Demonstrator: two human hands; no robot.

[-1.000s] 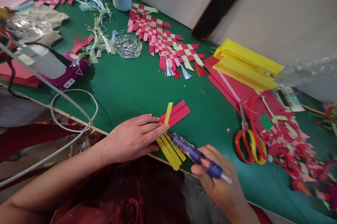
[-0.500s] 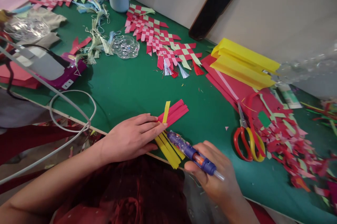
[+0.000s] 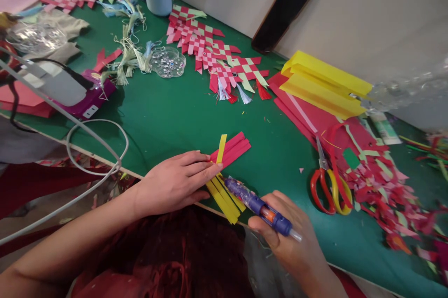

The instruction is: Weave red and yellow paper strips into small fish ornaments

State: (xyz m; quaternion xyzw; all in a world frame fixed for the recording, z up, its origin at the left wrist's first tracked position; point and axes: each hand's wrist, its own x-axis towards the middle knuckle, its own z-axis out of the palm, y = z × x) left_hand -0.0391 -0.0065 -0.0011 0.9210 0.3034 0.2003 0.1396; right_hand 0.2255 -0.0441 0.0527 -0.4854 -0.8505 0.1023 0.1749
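My left hand [image 3: 175,181] lies flat, fingers together, pressing down on a small bundle of red paper strips [image 3: 234,146] crossed with yellow paper strips [image 3: 224,197] near the front edge of the green table [image 3: 175,116]. My right hand [image 3: 287,237] grips a purple and blue glue pen [image 3: 259,204], its tip pointing at the yellow strips right beside my left fingertips.
Woven red, pink and green paper pieces [image 3: 217,58] lie at the back. Red and yellow scissors [image 3: 329,181] rest on red paper scraps [image 3: 385,190] at right, by folded yellow sheets [image 3: 325,83]. A phone [image 3: 283,11] leans on the wall. A dish of googly eyes [image 3: 168,61], a white cable [image 3: 94,149].
Almost nothing moved. My right hand shifted slightly with the glue pen, its tip staying at the yellow strips. My left hand stayed pressed on the strips.
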